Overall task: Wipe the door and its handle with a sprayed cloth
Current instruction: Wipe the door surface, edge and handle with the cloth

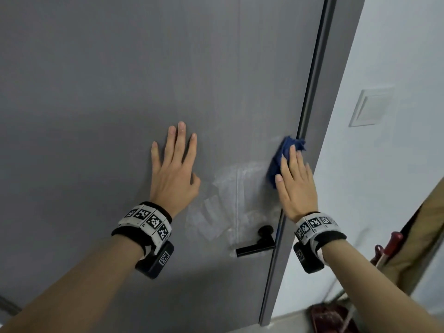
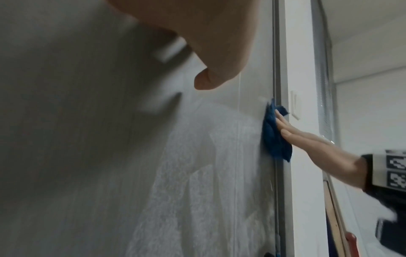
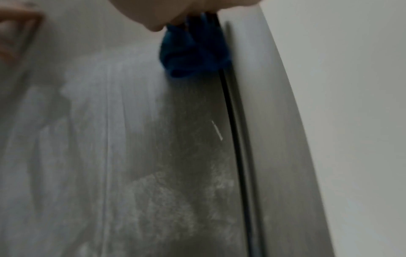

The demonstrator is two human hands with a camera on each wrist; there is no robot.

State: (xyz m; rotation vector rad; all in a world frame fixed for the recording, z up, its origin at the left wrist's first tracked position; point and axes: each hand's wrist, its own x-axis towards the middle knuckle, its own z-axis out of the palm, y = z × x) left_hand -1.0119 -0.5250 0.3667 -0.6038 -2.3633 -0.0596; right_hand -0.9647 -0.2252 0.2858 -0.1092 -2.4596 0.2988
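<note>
A grey door (image 1: 120,80) fills the head view, with pale wet streaks (image 1: 223,200) above its black lever handle (image 1: 257,246). My right hand (image 1: 294,179) presses a bunched blue cloth (image 1: 280,156) flat against the door beside its right edge, fingers straight. The left wrist view shows the same cloth (image 2: 274,137) under those fingers (image 2: 351,160), and the right wrist view shows the cloth (image 3: 193,48) hanging below the palm. My left hand (image 1: 174,164) lies flat on the door left of the streaks, fingers spread, holding nothing.
The dark door edge and grey frame (image 1: 310,116) run just right of the cloth. A white wall with a light switch (image 1: 371,108) lies beyond. A red-handled tool (image 1: 389,246) and a reddish dustpan (image 1: 329,318) stand at lower right.
</note>
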